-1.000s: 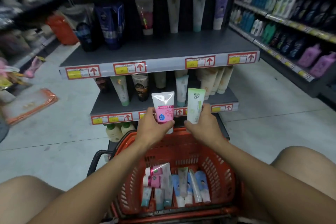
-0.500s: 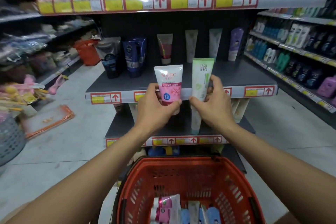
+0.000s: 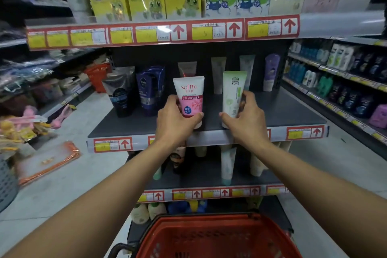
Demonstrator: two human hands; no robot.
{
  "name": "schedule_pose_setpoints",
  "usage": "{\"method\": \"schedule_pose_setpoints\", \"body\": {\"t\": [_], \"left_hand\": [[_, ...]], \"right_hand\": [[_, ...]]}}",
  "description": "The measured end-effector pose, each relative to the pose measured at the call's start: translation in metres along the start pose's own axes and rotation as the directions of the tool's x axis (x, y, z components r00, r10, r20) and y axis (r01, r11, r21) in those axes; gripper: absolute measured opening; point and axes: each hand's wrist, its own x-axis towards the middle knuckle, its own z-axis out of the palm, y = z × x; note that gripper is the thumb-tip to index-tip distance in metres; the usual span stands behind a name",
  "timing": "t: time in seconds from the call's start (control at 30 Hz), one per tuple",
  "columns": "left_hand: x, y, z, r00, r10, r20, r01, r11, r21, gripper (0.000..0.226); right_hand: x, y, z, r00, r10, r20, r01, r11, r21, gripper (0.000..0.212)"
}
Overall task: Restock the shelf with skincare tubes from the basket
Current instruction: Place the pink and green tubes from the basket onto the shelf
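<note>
Pink Softto tube upright in left hand, fingers wrapped round its lower half, green-white tube upright pinched in right hand, both over near edge of dark middle shelf, tubes lined at far back, Nivea pouches far left, red basket near bottom.
</note>
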Motion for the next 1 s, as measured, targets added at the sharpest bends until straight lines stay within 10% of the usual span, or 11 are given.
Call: {"method": "schedule_pose_setpoints", "body": {"t": [0.6,1.0], "left_hand": [[0.007,-0.017,0.019,1.0,0.006,-0.03,-0.002,0.993,0.117,0.07],[0.02,-0.02,0.023,0.993,-0.12,0.004,0.114,0.957,0.266,0.06]], "right_hand": [[0.016,0.022,0.022,0.999,-0.02,0.039,0.023,0.996,-0.087,0.069],[0.035,0.027,0.021,0.986,0.075,0.15,0.0,0.896,-0.444,0.05]]}}
